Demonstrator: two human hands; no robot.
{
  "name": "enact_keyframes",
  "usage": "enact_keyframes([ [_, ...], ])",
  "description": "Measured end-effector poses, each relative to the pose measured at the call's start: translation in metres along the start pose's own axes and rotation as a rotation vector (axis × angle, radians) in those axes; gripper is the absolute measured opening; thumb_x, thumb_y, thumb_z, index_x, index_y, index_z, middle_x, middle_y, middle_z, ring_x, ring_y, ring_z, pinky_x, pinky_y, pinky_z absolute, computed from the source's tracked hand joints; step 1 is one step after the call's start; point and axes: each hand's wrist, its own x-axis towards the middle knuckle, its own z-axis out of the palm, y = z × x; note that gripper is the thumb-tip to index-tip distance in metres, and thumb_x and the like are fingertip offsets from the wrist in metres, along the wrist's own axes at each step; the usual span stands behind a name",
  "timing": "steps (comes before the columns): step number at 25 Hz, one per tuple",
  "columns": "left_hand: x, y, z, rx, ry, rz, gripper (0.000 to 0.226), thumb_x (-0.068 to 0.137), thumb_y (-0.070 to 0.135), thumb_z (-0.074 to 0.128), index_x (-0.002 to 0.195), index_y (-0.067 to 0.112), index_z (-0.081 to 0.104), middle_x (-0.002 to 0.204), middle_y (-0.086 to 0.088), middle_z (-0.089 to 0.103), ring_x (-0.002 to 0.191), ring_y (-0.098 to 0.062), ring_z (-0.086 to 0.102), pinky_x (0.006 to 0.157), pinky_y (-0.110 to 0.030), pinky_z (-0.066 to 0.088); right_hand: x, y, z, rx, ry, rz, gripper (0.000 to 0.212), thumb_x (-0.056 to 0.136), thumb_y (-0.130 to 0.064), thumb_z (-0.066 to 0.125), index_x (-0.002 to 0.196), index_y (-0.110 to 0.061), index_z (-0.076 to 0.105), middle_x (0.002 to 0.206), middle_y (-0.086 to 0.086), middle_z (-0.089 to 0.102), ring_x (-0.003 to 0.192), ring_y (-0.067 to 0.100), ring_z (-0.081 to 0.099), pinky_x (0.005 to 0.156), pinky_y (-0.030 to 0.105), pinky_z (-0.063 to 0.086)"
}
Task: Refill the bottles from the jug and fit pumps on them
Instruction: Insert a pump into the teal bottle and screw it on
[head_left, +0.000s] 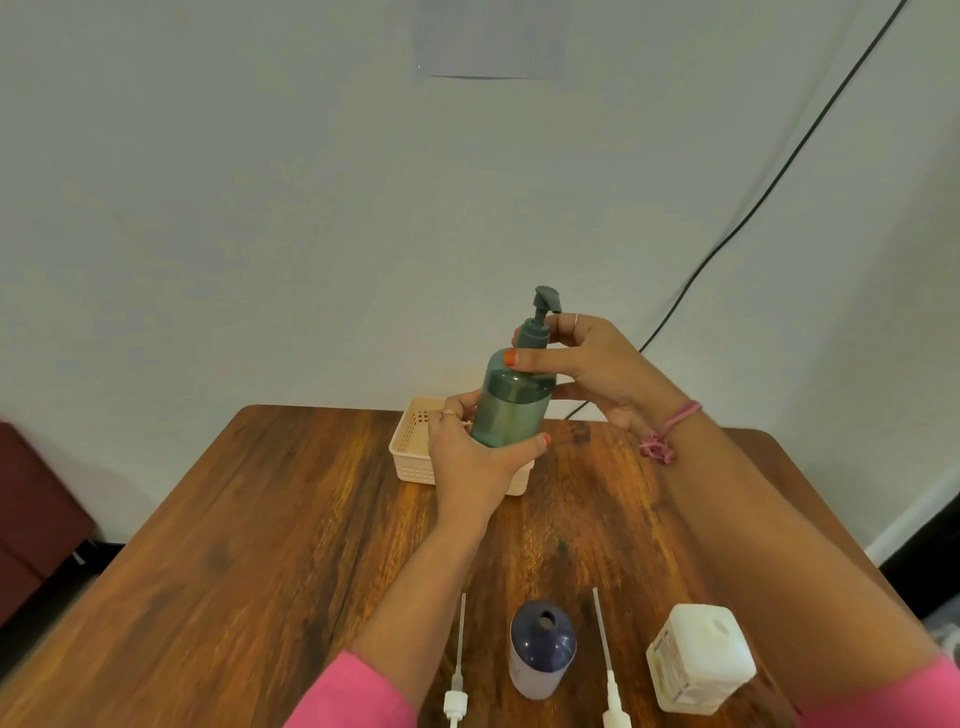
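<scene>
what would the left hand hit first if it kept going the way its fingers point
Nothing new: the left hand already wraps the teal-green plastic pump bottle. Straight beyond it lies the cream plastic basket, though depth is unclear.

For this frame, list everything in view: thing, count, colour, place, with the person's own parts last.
Green bottle: 1, teal, pump fitted, held up over the basket.
Basket: 1, cream, far centre of table.
Blue bottle: 1, dark blue top, open neck, standing near edge.
Loose pumps: 2, white, lying either side of the blue bottle.
Jug: 1, white, near right.
Table: 1, brown wood.
Cable: 1, black, on the wall.
Left hand: grips the green bottle's body.
Right hand: fingers on the pump collar; pink band at wrist.
</scene>
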Motion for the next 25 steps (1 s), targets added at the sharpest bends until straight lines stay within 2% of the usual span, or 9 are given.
enact_keyframes([
  [3,-0.002,-0.002,0.001,0.016,-0.005,0.003,0.078,0.051,0.033,0.093,0.116,0.021,0.052,0.114,0.001,0.051,0.107,-0.014,0.053,0.085,-0.035,0.055,0.001,0.002,0.007,-0.083,0.076,0.021,0.057,0.06,-0.035,0.087,0.106,-0.011,0.063,0.101,0.0,0.068,0.094,0.018,0.068,0.076,0.034,0.059],
  [5,-0.002,-0.002,0.002,-0.002,-0.012,-0.012,0.077,0.052,0.033,0.093,0.115,0.02,0.052,0.114,0.0,0.053,0.107,-0.015,0.054,0.086,-0.038,0.055,0.001,0.002,0.001,-0.132,0.01,0.01,0.067,0.056,-0.043,0.085,0.112,-0.015,0.063,0.11,-0.003,0.066,0.097,0.015,0.067,0.08,0.033,0.058],
  [9,0.001,-0.003,0.002,-0.02,-0.022,-0.019,0.075,0.051,0.035,0.093,0.112,0.026,0.05,0.114,0.002,0.053,0.102,-0.007,0.054,0.081,-0.029,0.055,-0.002,-0.002,-0.019,0.065,-0.266,-0.009,0.045,0.073,-0.03,0.074,0.117,-0.028,0.065,0.125,-0.009,0.063,0.11,0.01,0.063,0.085,0.034,0.056],
  [12,0.003,-0.003,0.004,-0.006,-0.009,-0.017,0.075,0.049,0.037,0.093,0.11,0.028,0.05,0.113,0.003,0.053,0.102,-0.007,0.053,0.082,-0.031,0.056,-0.003,-0.001,-0.012,0.069,-0.076,-0.078,0.031,0.074,-0.024,0.078,0.104,-0.02,0.071,0.109,-0.004,0.07,0.098,0.015,0.069,0.07,0.029,0.058],
  [16,0.004,-0.003,0.007,0.043,0.029,0.027,0.074,0.048,0.038,0.093,0.108,0.029,0.051,0.109,0.006,0.049,0.104,-0.01,0.051,0.083,-0.034,0.054,-0.003,0.011,0.015,-0.086,0.317,-0.151,0.048,0.059,-0.043,0.087,0.088,-0.018,0.059,0.1,0.0,0.064,0.09,0.019,0.067,0.069,0.035,0.059],
  [19,0.005,-0.004,0.005,0.022,0.035,0.01,0.075,0.047,0.039,0.093,0.109,0.028,0.052,0.107,0.008,0.048,0.103,-0.008,0.052,0.081,-0.031,0.055,-0.002,0.008,0.004,-0.042,0.079,-0.064,0.062,0.057,-0.048,0.082,0.109,-0.023,0.059,0.117,-0.004,0.06,0.099,0.014,0.066,0.074,0.031,0.059],
  [21,0.007,-0.004,0.004,0.01,0.033,-0.001,0.074,0.047,0.038,0.093,0.107,0.029,0.052,0.107,0.009,0.048,0.101,-0.006,0.052,0.082,-0.033,0.055,-0.001,0.004,-0.011,0.089,-0.127,-0.033,0.052,0.068,-0.036,0.078,0.117,-0.025,0.063,0.123,-0.002,0.063,0.106,0.015,0.065,0.079,0.033,0.058],
  [23,0.007,-0.002,0.005,0.022,0.036,0.004,0.073,0.046,0.039,0.093,0.106,0.029,0.052,0.107,0.008,0.048,0.101,-0.008,0.052,0.082,-0.036,0.056,-0.001,0.003,-0.013,0.124,-0.103,-0.044,0.039,0.073,-0.026,0.078,0.11,-0.019,0.068,0.114,0.001,0.069,0.101,0.017,0.068,0.075,0.032,0.058],
  [25,0.005,-0.001,0.007,0.049,0.042,0.012,0.074,0.047,0.039,0.093,0.107,0.028,0.052,0.108,0.006,0.048,0.105,-0.013,0.052,0.083,-0.039,0.055,-0.001,0.004,-0.001,0.085,0.059,-0.045,0.041,0.068,-0.026,0.083,0.103,-0.014,0.066,0.107,0.005,0.07,0.093,0.018,0.07,0.07,0.032,0.059],
])
